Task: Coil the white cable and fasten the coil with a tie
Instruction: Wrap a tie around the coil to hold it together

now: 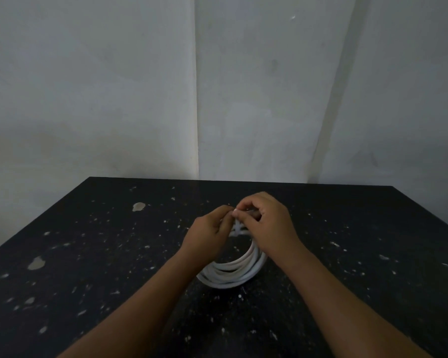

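Observation:
The white cable [233, 272] lies as a coil of several loops on the black table [88, 254], its near arc showing between my wrists. At the coil's far side a small white tie [237, 228] wraps the loops. My left hand [208, 232] and my right hand [267, 222] meet above that spot, fingertips pinched together on the tie's ends. The far part of the coil is hidden under both hands.
The table top is black and flecked with pale paint spots and chips [138, 206]. Its far edge meets a grey wall corner [197, 125]. The left edge runs diagonally at the frame's left, the right edge at the right.

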